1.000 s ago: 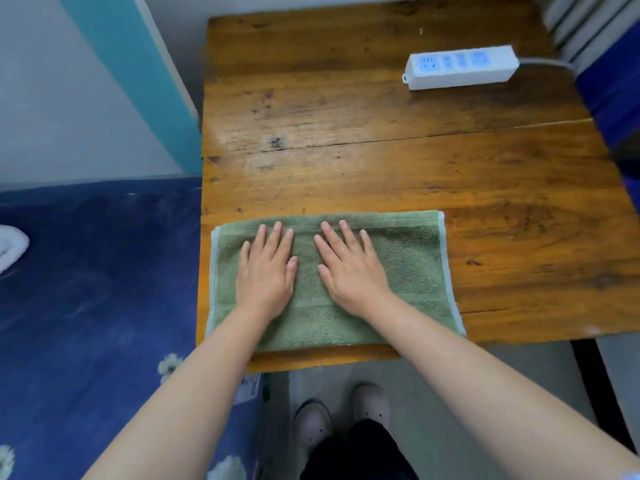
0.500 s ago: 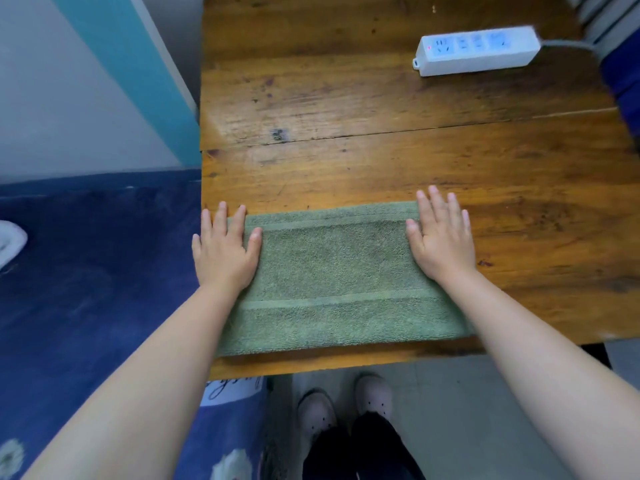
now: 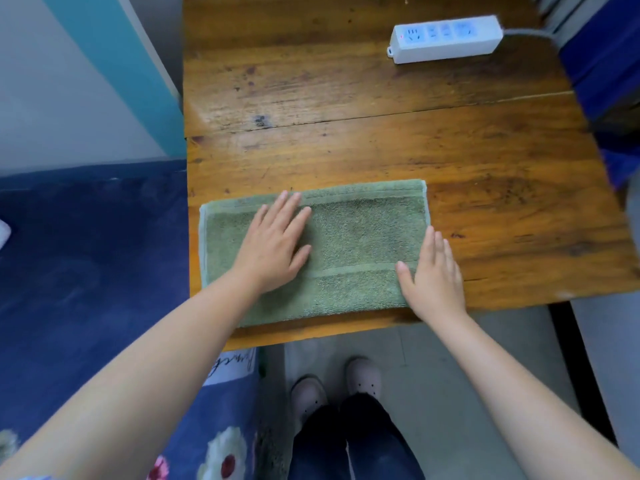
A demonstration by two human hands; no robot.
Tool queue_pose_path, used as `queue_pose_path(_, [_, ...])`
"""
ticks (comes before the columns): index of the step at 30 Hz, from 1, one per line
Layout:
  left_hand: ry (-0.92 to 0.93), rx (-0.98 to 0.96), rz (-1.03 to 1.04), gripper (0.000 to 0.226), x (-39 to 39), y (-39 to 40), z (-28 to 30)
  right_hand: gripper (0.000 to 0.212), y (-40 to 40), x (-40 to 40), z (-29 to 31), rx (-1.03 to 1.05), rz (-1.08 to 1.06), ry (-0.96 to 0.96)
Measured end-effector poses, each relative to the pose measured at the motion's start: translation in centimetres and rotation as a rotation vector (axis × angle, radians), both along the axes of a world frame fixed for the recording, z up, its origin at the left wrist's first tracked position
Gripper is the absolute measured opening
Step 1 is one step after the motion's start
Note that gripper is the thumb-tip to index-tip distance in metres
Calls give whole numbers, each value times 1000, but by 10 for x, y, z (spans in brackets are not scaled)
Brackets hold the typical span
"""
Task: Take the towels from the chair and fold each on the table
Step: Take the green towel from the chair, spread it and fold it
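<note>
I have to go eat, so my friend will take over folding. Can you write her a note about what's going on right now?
Left hand: flat on the green towel, fingers straight, left of its middle.
Right hand: flat at the towel's right end, partly on the table.
Towel: folded into a long strip, lying along the table's near edge.
Done: first fold, it seems.
Left: probably fold it shorter, then fetch any other towels. The chair is not in view.
</note>
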State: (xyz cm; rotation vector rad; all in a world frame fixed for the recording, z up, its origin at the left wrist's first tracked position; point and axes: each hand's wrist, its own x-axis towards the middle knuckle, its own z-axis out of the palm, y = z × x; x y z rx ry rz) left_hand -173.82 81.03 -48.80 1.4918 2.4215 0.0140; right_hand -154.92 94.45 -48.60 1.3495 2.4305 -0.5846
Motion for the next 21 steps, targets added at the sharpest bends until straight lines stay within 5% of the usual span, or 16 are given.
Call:
queue_pose_path(3, [-67, 9, -138, 76, 29, 6, -7, 64, -17, 20, -9, 43, -20, -21])
queue_pose_path(9, [-53, -100, -28, 94, 56, 6, -19, 64, -29, 19, -7, 174, -116, 106])
queue_pose_path(12, [-39, -176, -29, 96, 57, 8, -13, 67, -28, 10, 5, 87, -168, 12])
queue_pose_path(15, [-27, -200, 6, 85, 57, 20, 0, 71, -15, 2, 11, -110, -309, -7])
queue_pose_path(21, [12, -128, 49, 45, 42, 84, 25, 38, 21, 7, 15, -294, -447, 139])
